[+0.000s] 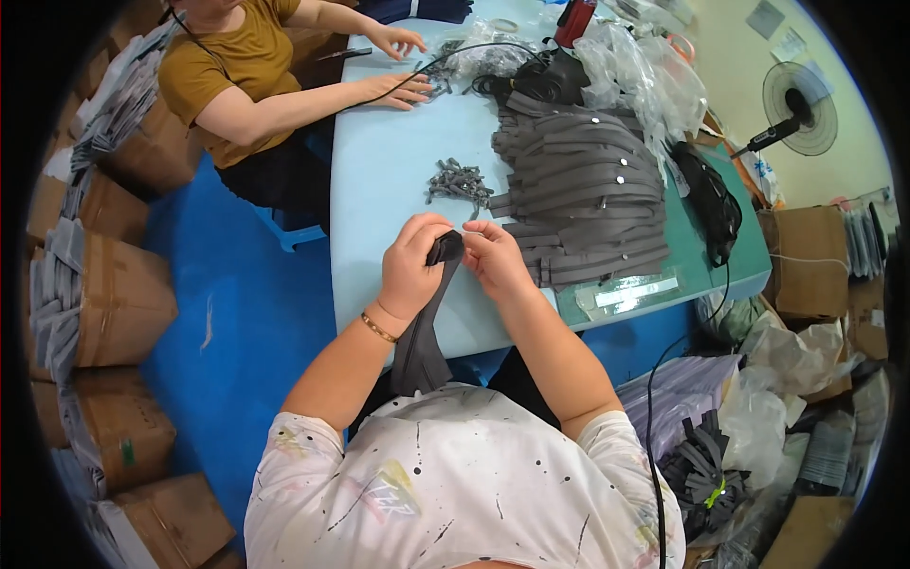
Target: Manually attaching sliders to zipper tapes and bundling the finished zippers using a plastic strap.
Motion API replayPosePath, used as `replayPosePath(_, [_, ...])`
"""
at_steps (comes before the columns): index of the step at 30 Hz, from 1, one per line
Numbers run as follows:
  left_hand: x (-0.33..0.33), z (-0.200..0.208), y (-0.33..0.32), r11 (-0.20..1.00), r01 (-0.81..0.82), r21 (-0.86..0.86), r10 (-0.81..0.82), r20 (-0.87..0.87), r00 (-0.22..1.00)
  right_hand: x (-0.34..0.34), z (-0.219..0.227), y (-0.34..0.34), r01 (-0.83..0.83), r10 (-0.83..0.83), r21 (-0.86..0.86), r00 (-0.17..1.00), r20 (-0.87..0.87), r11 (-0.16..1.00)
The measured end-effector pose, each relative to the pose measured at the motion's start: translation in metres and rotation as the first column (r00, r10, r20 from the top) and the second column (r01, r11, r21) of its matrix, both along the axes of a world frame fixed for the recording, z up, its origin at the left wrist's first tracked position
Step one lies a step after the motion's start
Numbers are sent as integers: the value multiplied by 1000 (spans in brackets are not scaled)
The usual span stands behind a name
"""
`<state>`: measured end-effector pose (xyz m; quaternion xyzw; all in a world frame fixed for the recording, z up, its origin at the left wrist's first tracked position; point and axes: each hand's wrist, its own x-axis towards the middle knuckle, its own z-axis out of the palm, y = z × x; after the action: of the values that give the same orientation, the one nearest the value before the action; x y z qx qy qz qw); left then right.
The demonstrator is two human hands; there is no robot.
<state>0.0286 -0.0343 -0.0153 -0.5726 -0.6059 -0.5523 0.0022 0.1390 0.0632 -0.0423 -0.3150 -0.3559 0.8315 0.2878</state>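
Note:
A dark grey fabric strip [423,349] is gripped near its upper end by my left hand [408,272], whose fingers wrap round a folded, darker part. The strip's other end hangs over the table edge toward my lap. Close beside it, my right hand [497,258] is closed in a pinch at the strip's upper end; what lies between the fingertips is too small to make out. Just beyond my hands lies a small heap of grey pieces with shiny bits [457,182]. Right of that heap, many grey fabric strips [580,180] are laid in overlapping rows, with small white dots on some.
Across the light blue table [379,190], a co-worker's hands [398,90] rest by more small pieces. A black bag [706,204] lies at the right, its cord trailing down. Cardboard boxes [123,294] line the left; a fan [799,109] stands far right.

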Motion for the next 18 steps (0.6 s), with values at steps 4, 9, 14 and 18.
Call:
replayPosePath(4, [-2, -6, 1, 987, 131, -88, -78, 454, 887, -4, 4, 25, -77, -70, 431, 947, 313, 899])
replayPosePath(9, [-21, -25, 14, 975, 76, -209, 46, 526, 850, -7, 14, 63, -386, -553, 889, 697, 456, 246])
replayPosePath(14, [-24, -29, 17, 904, 225, -364, 90, 675, 732, -9, 3, 64, -599, -482, 790, 657, 580, 135])
replayPosePath(18, [-34, -39, 16, 919, 53, -391, 178, 531, 828, -6, 29, 46, -739, -377, 659, 575, 726, 142])
